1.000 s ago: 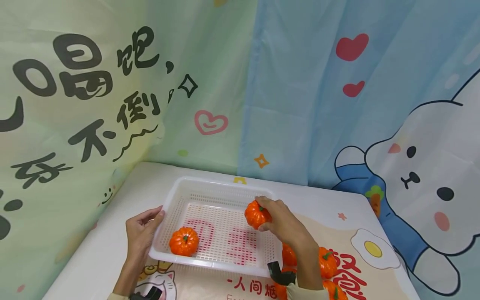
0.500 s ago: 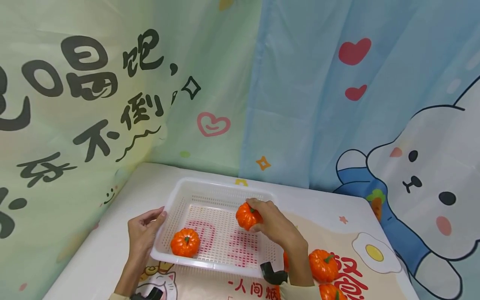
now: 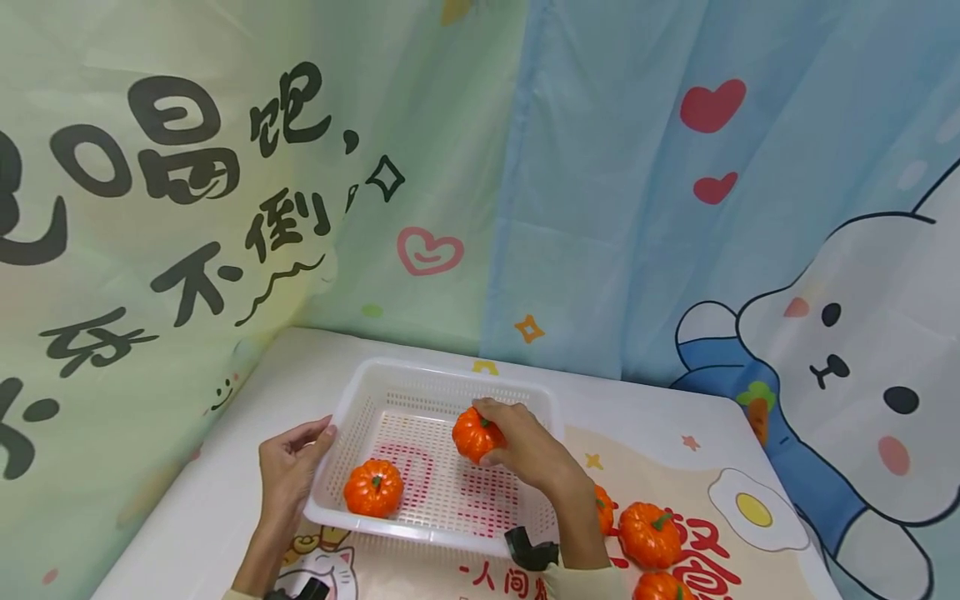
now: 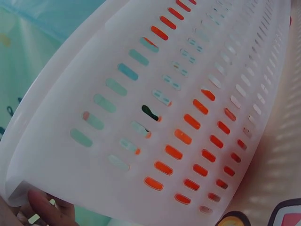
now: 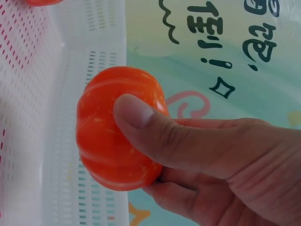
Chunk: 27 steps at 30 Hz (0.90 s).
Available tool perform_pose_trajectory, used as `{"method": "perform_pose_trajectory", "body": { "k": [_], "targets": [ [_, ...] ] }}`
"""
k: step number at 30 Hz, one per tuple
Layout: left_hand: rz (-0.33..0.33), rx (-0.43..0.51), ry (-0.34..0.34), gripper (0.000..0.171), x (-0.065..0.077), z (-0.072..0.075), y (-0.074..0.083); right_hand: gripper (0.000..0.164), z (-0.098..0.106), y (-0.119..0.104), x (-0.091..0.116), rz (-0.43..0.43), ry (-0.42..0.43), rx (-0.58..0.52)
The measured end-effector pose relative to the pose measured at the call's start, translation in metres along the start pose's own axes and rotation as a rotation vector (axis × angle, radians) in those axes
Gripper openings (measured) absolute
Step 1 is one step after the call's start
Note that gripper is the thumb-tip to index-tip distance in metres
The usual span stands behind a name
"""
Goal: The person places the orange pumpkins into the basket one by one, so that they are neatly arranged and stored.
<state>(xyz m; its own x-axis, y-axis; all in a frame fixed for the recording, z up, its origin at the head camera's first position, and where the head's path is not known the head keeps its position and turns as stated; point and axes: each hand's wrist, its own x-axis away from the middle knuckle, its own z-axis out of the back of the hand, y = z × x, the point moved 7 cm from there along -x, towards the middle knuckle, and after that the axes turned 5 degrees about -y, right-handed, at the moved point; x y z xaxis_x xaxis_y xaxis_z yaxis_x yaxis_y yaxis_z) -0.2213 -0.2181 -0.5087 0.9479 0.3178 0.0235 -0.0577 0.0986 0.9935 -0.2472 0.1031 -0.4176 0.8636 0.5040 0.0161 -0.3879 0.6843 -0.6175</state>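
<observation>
My right hand (image 3: pixel 525 442) grips a small orange pumpkin (image 3: pixel 476 437) by its side, over the inside of a white plastic basket (image 3: pixel 420 534). In the right wrist view the thumb lies across the face of this pumpkin (image 5: pixel 113 141), with fingers behind it. A second orange pumpkin (image 3: pixel 373 489) rests on the basket floor at the near left corner. My left hand (image 3: pixel 288 467) pinches the basket's left rim between thumb and fingers. Close up in the left wrist view, the slotted basket wall (image 4: pixel 61 174) fills most of the picture, with orange showing through its holes.
Several more pumpkins (image 3: pixel 649 536) lie on the table to the right of the basket, partly behind my right forearm. The white table (image 3: pixel 300 367) carries a printed mat (image 3: pixel 405 575). A patterned curtain (image 3: pixel 420 167) hangs behind it.
My right hand has moved left with the pumpkin, from the basket's right side toward its middle. The left hand keeps its hold on the rim. The head view has shifted slightly.
</observation>
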Motion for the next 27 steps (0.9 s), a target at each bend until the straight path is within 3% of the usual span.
{"method": "perform_pose_trajectory", "body": {
  "k": [11, 27],
  "targets": [
    [-0.012, 0.009, -0.001, 0.035, 0.000, 0.000, 0.001, 0.072, -0.010, -0.016, -0.014, 0.105, -0.028, 0.049],
    [-0.016, 0.010, 0.002, 0.039, 0.001, 0.000, 0.001, 0.067, -0.017, -0.032, -0.027, 0.101, -0.067, 0.116]
  ]
}}
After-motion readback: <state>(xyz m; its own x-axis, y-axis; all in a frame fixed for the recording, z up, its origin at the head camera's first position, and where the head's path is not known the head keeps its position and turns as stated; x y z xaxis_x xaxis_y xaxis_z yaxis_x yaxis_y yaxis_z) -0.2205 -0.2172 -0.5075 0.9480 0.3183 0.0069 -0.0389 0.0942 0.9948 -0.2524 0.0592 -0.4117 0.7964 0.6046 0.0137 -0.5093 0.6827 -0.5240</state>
